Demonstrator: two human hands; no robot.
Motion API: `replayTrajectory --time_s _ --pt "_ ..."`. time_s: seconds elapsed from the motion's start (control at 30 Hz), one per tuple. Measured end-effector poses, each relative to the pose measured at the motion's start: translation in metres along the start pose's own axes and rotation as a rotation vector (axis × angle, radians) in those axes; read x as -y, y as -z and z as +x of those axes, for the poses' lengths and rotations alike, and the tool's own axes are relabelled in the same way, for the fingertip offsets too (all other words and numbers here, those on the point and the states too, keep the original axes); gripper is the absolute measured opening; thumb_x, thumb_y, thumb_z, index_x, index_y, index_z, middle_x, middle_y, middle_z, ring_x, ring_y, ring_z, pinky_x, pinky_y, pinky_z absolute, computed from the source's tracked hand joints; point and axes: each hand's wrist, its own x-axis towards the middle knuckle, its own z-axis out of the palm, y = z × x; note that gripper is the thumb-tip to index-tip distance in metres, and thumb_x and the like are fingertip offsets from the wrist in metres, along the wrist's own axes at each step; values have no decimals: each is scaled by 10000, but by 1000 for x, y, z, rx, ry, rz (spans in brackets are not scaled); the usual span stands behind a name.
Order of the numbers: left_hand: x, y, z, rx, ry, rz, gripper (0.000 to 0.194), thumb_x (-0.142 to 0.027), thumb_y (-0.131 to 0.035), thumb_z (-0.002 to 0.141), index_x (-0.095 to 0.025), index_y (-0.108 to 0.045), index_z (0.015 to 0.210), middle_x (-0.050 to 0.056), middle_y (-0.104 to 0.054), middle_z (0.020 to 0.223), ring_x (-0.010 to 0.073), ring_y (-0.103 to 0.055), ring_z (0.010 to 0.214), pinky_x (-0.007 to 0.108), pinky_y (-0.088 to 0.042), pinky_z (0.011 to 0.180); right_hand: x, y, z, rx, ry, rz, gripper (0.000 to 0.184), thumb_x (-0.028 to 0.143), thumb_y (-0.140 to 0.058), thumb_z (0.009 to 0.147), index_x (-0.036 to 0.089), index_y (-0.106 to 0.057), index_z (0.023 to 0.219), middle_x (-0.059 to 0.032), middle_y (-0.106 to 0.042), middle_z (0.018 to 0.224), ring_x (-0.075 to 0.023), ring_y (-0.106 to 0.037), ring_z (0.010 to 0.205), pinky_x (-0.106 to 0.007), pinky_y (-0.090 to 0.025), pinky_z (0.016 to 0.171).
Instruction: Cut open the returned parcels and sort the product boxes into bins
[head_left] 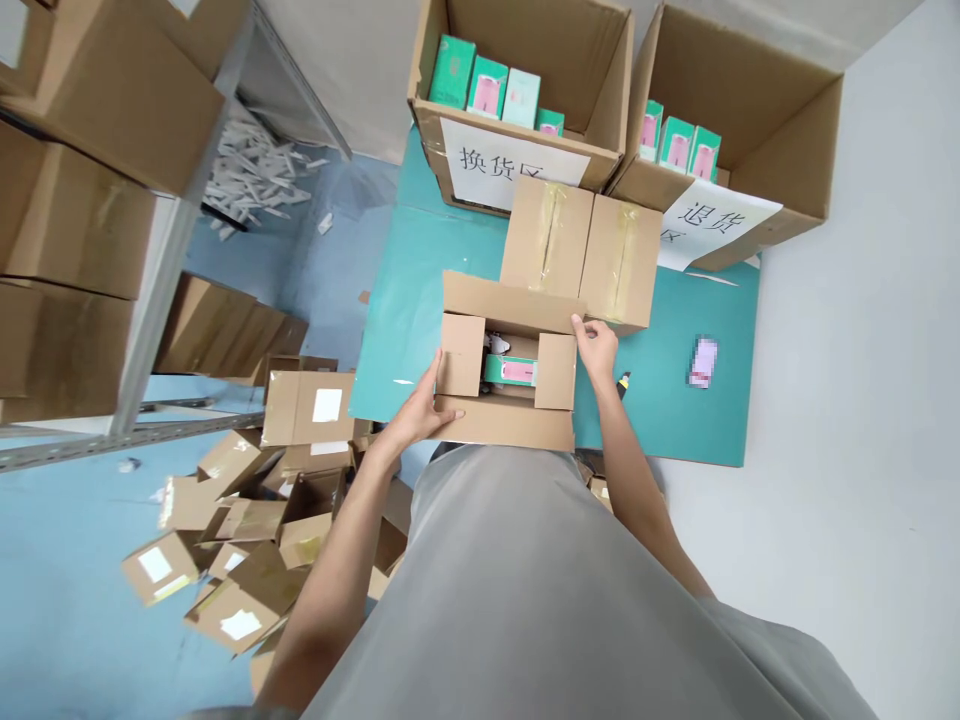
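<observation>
A small cardboard box (pixel 517 425) with its flaps folded out lies at the table's near edge, against my body. Through its opening I see a green and pink product box (pixel 514 370) and something white beside it. My left hand (pixel 421 408) holds the left side, thumb over the near flap and fingers along the wall. At the far right corner, my right hand (pixel 597 348) pinches the end of the far flap (pixel 510 300). A yellow and black utility knife (pixel 624 383) lies by my right wrist, partly hidden by it.
Two taped cartons (pixel 547 240) stand just behind on the green table (pixel 675 420). Beyond them, two large open cartons (pixel 517 165) with paper signs hold product boxes. A blurred pinkish item (pixel 703 362) lies right. Left are a shelf (pixel 150 320) and heaped floor boxes (pixel 247 520).
</observation>
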Motion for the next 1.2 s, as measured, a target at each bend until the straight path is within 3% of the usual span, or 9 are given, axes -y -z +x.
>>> replayTrajectory --time_s 0.13,0.23,0.37,0.47,0.6,0.7,0.77,1.0,1.2 --pt "5 3 10 6 -73 164 1391 -424 -969 781 -248 -118 1867 214 -262 1885 423 -267 1755 558 -246 1428 7 -13 15 21 -105 -78 711 826 -448 1047 232 -695 744 -141 -825 875 -284 -728 878 -351 -519 843" --pt "10 2 12 -5 -54 228 1369 -410 -961 798 -263 -119 1867 220 -268 1863 434 -299 1738 559 -290 1411 10 -11 17 34 -157 -84 624 775 -552 1020 244 -667 712 -138 -825 872 -291 -727 871 -354 -508 839" --pt "5 -1 6 -69 -61 287 1358 -302 -966 779 -298 -147 1862 208 -291 1855 449 -318 1724 591 -317 1390 23 -5 4 -64 -194 -76 415 610 -675 1005 206 -726 926 -145 -829 974 -301 -741 940 -375 -527 907" --pt "-16 -10 4 -88 -126 455 1159 -187 -916 788 -288 -370 1805 182 -258 1893 487 -295 1718 638 -337 1362 44 -10 -25 -75 -84 -82 318 452 -577 1075 187 -752 1085 -144 -827 1063 -289 -742 1000 -393 -545 974" --pt "-58 -40 17 152 -218 637 654 -262 -771 947 -268 -685 1595 131 -524 1772 437 -552 1527 582 -452 1290 75 -27 -83 240 170 -176 398 309 -519 1102 170 -743 1400 -171 -784 1425 -308 -733 1292 -412 -548 1127" --pt "-79 -67 29 287 -175 772 436 -248 -617 1040 -157 -788 1431 199 -605 1686 413 -658 1417 531 -499 1254 90 -34 -116 471 151 -353 549 263 -525 1109 166 -589 1646 -194 -702 1587 -326 -750 1334 -418 -592 1098" --pt "-84 -78 32 298 -126 819 416 -227 -553 1068 -122 -796 1389 243 -619 1654 408 -709 1356 517 -537 1211 96 -32 -129 552 107 -448 596 240 -516 1118 160 -521 1708 -213 -698 1591 -338 -780 1301 -422 -617 1066" --pt "-85 -74 3 118 -82 757 588 -238 -531 1093 -97 -566 1662 300 -453 1774 421 -703 1419 529 -571 1197 97 3 -147 466 112 -443 712 333 -575 1127 195 -397 1802 -236 -569 1727 -386 -735 1421 -460 -627 1115" --pt "-77 -37 -26 -184 -110 650 575 -359 -532 1111 -174 -592 1651 246 -513 1749 471 -603 1528 618 -511 1255 71 36 -152 323 68 -386 739 420 -555 1104 216 -413 1800 -181 -411 1842 -412 -772 1333 -494 -695 954"
